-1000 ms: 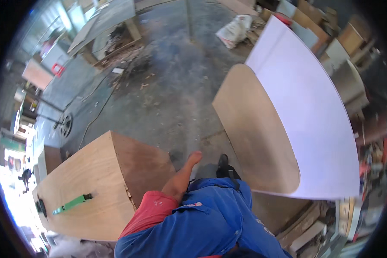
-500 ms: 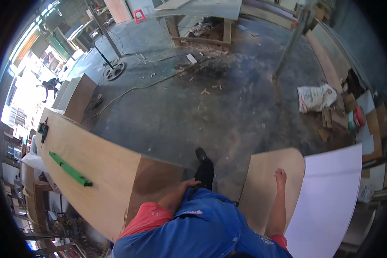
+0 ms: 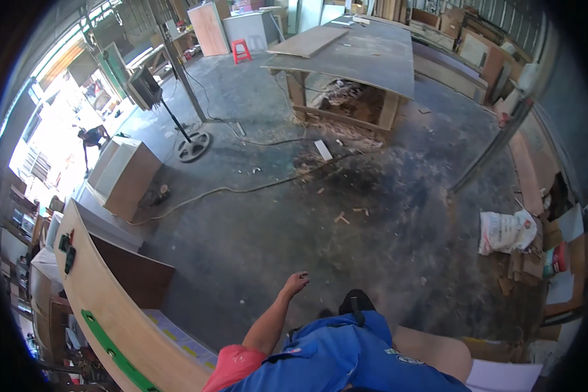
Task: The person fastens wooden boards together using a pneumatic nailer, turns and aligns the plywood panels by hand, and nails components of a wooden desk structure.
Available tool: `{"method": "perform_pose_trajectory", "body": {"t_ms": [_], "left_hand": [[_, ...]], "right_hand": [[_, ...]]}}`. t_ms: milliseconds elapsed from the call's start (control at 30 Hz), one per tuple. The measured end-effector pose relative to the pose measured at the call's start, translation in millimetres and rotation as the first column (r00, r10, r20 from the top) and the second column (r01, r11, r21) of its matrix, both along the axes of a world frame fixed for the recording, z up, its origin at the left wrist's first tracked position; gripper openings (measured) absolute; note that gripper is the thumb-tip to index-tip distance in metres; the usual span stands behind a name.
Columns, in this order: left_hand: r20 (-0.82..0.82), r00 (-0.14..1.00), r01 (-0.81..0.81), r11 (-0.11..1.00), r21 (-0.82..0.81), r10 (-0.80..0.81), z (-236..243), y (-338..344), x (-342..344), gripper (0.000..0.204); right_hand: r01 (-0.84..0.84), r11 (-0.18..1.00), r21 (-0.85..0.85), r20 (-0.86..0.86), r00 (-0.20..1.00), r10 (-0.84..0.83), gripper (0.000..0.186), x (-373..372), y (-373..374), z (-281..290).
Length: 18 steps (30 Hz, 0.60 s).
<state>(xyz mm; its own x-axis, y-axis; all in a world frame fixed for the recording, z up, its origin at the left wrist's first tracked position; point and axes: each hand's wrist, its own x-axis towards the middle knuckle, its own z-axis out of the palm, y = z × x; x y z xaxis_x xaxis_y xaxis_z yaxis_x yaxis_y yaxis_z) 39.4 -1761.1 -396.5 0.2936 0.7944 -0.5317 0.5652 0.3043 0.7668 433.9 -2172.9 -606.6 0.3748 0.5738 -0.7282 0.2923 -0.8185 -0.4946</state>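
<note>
My left hand (image 3: pixel 296 283) hangs over the grey floor in front of my blue apron (image 3: pixel 336 356), its fingers loosely bent and apart with nothing visible in them. My right hand is out of view. To my left a pale wooden panel (image 3: pixel 101 261) forms the top of a long cabinet-like piece. Lying on it are a long green bar (image 3: pixel 114 353) and a dark cordless drill (image 3: pixel 68 255). At the lower right, partly hidden by my body, are a round-cornered wooden board (image 3: pixel 431 349) and a white panel (image 3: pixel 503 374).
Ahead stands a large worktable (image 3: pixel 366 59) with scraps beneath. A cable (image 3: pixel 225 189) crosses the floor past a stand with a round base (image 3: pixel 195 147) and a wooden box (image 3: pixel 125 176). Rightward are a post (image 3: pixel 490 150), a white sack (image 3: pixel 506 232) and a red-lidded tub (image 3: pixel 556 259).
The view has shifted forward and upward, showing more of the worktable. My left hand has swung out from beside my leg. My right hand, earlier above the round-cornered board, has left the view.
</note>
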Motion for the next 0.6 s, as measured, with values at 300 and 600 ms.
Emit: {"method": "perform_pose_trajectory", "body": {"t_ms": [300, 600], "left_hand": [[-0.498, 0.867, 0.051, 0.992, 0.118, 0.014, -97, 108, -181, 0.033], [-0.475, 0.841, -0.129, 0.95, 0.286, 0.257, -70, 132, -161, 0.013]], "right_hand": [[-0.06, 0.995, -0.076, -0.269, 0.963, 0.037, 0.03, 24, 267, 65], [-0.648, 0.716, 0.261, 0.558, 0.706, 0.436, 0.03, 57, 853, 160]]}}
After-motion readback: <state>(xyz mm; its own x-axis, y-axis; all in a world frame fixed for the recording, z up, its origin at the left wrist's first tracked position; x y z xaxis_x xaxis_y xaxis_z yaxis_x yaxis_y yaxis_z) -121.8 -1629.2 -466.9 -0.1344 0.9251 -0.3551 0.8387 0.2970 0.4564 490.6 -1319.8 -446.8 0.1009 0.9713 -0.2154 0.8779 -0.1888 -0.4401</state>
